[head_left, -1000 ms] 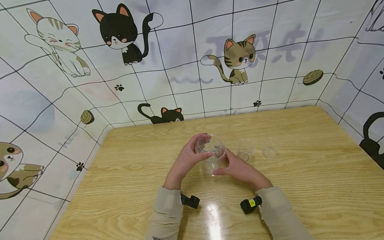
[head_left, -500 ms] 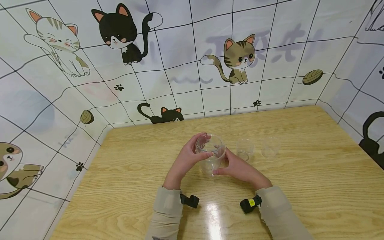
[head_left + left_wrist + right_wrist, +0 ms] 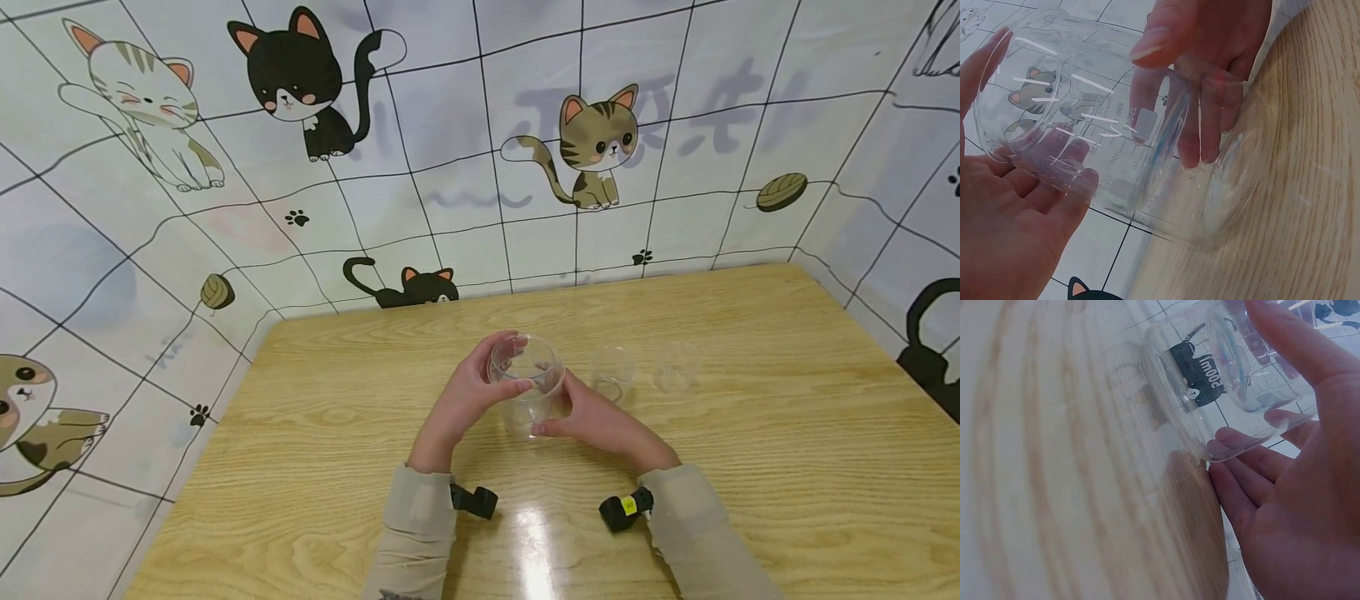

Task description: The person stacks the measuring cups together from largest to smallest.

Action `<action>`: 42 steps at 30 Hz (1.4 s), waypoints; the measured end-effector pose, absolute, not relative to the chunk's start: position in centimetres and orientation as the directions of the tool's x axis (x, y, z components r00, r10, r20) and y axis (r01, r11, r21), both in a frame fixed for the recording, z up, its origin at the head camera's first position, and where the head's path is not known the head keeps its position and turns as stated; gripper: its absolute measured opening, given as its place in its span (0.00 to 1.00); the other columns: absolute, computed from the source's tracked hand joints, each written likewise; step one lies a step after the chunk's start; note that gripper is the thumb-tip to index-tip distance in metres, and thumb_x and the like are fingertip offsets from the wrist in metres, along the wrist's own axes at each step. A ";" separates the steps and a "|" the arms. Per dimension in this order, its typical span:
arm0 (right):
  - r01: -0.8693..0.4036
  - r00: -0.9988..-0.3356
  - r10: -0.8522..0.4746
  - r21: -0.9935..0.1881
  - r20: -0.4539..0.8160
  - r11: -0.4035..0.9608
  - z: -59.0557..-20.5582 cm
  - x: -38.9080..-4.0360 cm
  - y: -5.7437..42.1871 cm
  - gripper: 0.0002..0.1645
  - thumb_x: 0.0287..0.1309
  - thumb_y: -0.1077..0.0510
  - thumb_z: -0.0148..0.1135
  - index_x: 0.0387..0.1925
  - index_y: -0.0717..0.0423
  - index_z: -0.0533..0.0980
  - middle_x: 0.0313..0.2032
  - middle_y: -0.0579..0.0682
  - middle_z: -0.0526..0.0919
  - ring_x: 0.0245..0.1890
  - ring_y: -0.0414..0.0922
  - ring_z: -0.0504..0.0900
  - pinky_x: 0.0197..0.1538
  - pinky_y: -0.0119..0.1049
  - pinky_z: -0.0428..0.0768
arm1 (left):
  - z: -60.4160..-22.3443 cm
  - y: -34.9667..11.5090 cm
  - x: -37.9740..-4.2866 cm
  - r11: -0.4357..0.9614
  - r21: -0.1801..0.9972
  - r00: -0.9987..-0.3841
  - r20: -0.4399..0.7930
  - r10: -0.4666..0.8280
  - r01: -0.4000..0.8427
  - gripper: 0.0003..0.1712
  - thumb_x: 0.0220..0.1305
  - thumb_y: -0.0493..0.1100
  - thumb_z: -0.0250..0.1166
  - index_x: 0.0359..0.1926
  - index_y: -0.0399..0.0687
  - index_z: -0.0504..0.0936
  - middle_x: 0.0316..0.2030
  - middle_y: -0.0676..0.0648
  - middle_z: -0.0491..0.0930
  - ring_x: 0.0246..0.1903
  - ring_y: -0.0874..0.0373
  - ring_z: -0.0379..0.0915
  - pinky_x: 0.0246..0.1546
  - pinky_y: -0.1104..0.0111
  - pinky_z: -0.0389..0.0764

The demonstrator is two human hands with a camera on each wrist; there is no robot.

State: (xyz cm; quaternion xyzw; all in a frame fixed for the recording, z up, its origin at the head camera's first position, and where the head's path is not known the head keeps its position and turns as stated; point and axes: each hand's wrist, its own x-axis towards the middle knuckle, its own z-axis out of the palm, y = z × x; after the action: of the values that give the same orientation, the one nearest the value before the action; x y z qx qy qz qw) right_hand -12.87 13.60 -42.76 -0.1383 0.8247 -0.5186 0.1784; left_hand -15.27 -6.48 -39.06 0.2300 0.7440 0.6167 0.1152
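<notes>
A person's left hand (image 3: 481, 382), thumb across the near side, holds a clear, round, open-topped measuring beaker (image 3: 536, 358) by its upper wall, its fingers spread around the far side. The right hand (image 3: 588, 417) clasps a second transparent, cylindrical beaker (image 3: 517, 417) lower down, thumb and fingers on opposite sides. The upper vessel sits partway inside the lower one, and the nested pair is over the middle of the pale wood-grain tabletop (image 3: 337, 467); whether the base touches it I cannot tell. The left wrist view shows printed graduations on the upper wall, while the right wrist view shows a white "500ml" marking near the base. To the person's right, beyond the right hand, two smaller colourless see-through cups (image 3: 613, 375) stand near each other. Both arms wear beige sleeves (image 3: 420, 517), with a small black device (image 3: 476, 502) at each wrist. Behind rises a white, black-lined grid wall covering (image 3: 465, 108) printed with cartoon cats.
</notes>
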 end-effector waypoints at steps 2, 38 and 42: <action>-0.040 -0.898 -0.411 -0.902 -0.156 0.430 -42.6 -12.8 13.6 0.57 0.43 0.44 0.67 0.68 0.48 0.43 0.63 0.51 0.57 0.61 0.47 0.59 0.58 0.48 0.62 | -39.1 -6.5 -15.3 0.131 0.971 -0.867 0.112 0.485 0.199 0.37 0.53 0.44 0.66 0.62 0.51 0.61 0.59 0.46 0.66 0.59 0.55 0.58 0.58 0.59 0.58; -0.069 -0.904 -0.413 -0.913 -0.114 0.402 -46.0 -14.4 13.9 0.57 0.41 0.42 0.68 0.67 0.37 0.43 0.63 0.45 0.57 0.61 0.46 0.60 0.57 0.50 0.62 | -39.2 -6.6 -15.5 0.137 0.971 -0.865 0.105 0.491 0.195 0.39 0.52 0.44 0.66 0.63 0.51 0.59 0.58 0.50 0.67 0.60 0.57 0.58 0.59 0.58 0.56; -0.072 -0.902 -0.419 -0.917 -0.108 0.391 -46.1 -14.4 13.9 0.58 0.41 0.42 0.68 0.67 0.36 0.42 0.62 0.44 0.57 0.60 0.45 0.60 0.57 0.49 0.63 | -39.1 -6.5 -15.4 0.138 0.971 -0.865 0.106 0.491 0.197 0.39 0.52 0.44 0.66 0.64 0.49 0.59 0.58 0.50 0.67 0.60 0.57 0.58 0.59 0.58 0.56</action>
State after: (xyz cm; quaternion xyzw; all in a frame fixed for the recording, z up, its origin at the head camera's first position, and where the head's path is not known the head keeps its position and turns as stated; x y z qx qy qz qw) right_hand -14.38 13.91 -46.08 -0.1502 0.8179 -0.5308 0.1633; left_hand -15.44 -6.54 -39.13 0.2308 0.7447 0.6148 0.1195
